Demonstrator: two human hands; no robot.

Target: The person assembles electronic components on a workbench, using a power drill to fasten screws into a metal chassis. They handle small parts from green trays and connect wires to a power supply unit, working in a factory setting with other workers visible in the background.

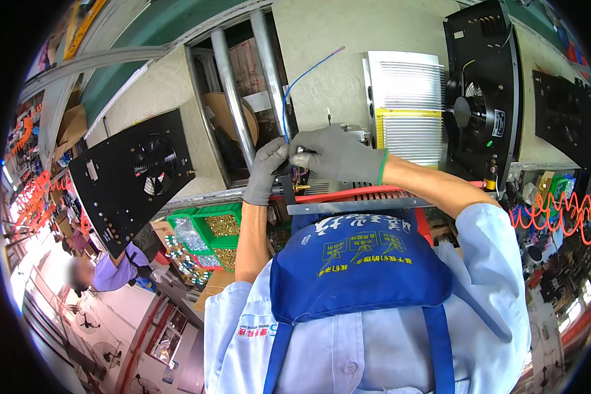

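Observation:
My left hand (265,172), in a grey glove, is closed with its fingertips pinched at the lower end of a thin blue wire (295,82). From there the wire curves up and away over the rollers, its far end free. Beside it my right hand (343,153), also gloved, has its fingers curled round a small shiny metal part (301,150) whose kind I cannot make out. Just below both hands are a brass fitting (301,188) and a black bracket. A silver finned heat sink (410,85) with a yellow band lies right of my right hand.
A black panel with a fan (505,85) stands against the heat sink. Metal rollers (262,59) cross a gap in the bench. At left, a person (121,266) is at another black fan panel (115,177). Green bins (200,211) hold small parts. Red coiled hose (565,213) hangs at right.

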